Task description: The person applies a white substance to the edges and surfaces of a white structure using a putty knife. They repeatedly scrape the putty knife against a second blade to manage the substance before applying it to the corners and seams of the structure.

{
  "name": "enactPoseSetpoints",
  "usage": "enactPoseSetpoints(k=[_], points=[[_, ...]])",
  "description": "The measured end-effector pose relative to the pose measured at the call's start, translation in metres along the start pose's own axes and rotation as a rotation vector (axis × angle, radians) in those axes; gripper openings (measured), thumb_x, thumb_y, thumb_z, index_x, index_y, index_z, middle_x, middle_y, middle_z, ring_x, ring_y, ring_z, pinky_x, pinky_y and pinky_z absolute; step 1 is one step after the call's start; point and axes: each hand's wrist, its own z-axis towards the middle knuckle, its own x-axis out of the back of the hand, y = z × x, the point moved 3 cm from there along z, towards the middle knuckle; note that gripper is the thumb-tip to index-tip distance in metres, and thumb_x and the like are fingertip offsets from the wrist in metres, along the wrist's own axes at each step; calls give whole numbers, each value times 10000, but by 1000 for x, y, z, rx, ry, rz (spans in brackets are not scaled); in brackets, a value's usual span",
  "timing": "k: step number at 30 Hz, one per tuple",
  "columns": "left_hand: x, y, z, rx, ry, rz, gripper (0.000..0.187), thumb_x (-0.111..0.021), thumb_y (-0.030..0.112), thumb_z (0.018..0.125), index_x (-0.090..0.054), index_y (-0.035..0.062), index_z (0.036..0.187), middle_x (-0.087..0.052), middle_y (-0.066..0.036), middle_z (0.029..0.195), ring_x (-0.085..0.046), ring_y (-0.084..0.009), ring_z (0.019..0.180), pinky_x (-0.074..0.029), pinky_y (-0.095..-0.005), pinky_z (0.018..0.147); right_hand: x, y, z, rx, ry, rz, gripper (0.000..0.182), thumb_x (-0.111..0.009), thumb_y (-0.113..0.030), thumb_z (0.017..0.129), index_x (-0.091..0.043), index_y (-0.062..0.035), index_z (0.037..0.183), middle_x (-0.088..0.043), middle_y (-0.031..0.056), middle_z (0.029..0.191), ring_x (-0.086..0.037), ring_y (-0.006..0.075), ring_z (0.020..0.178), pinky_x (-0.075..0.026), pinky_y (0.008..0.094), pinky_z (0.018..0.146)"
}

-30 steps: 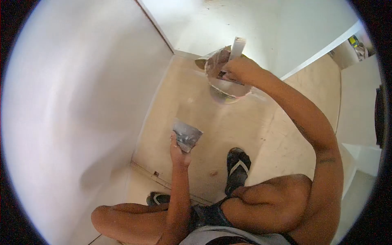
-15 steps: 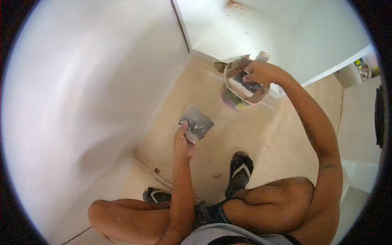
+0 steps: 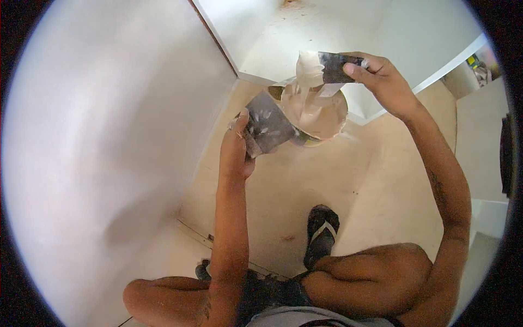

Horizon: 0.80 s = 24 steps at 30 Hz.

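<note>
My right hand (image 3: 385,83) grips a dark putty knife (image 3: 339,66) by its right end, above a bucket (image 3: 345,115). Wet cream-coloured putty (image 3: 309,70) covers the blade's left part and hangs down towards the bucket. More putty coats the bucket's inside. Closed round the near left edge of a second dark, flat putty knife (image 3: 268,124) is my left hand (image 3: 239,140). Whitish smears mark that blade, and its right corner overlaps the bucket's left side in this view.
White panels (image 3: 120,109) rise on the left and at the back. The bucket stands on the beige floor (image 3: 272,191) near the back corner. My sandalled foot (image 3: 321,229) is below it. Small items (image 3: 479,71) sit at the far right.
My right hand has lifted its putty knife out of the bucket, bringing up putty. My left hand has moved forward with its putty knife to the bucket's left side.
</note>
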Motion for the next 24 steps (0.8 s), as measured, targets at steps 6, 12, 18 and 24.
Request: enactPoseSetpoints(k=[6,12,18,24], points=[[-28,20,24,-4,58,-104,402,-503,405,956,-523,78,1189,-649,-91,1023,-668,-238,847,-572,-384,561,2,-23,13,205,36,-70,307,-563,-218,962,-634,-12,1178,-677,46,1079,-590,118,998,-447,261,911],[-50,31,50,21,23,-226,353,-469,310,970,-538,50,1199,-659,-77,1015,-674,-208,861,-562,-331,589,-4,-44,28,518,96,184,295,-561,-162,951,-623,5,1186,-646,94,1170,-597,191,1092,-469,310,936],[-71,46,25,-128,-176,-359,336,-498,276,951,-557,36,1179,-664,-98,1037,-674,-214,857,-574,-333,635,-28,-44,9,820,-83,-207,353,-600,-39,881,-588,-91,1230,-552,249,1275,-555,399,1174,-473,476,974],[-74,57,12,-3,-311,-583,313,-528,203,941,-558,-1,1176,-671,-129,1044,-667,-198,938,-577,-303,785,-43,-21,-1,820,-48,-467,494,-650,-94,803,-588,-278,1257,-526,62,1364,-487,330,1267,-388,439,1067]])
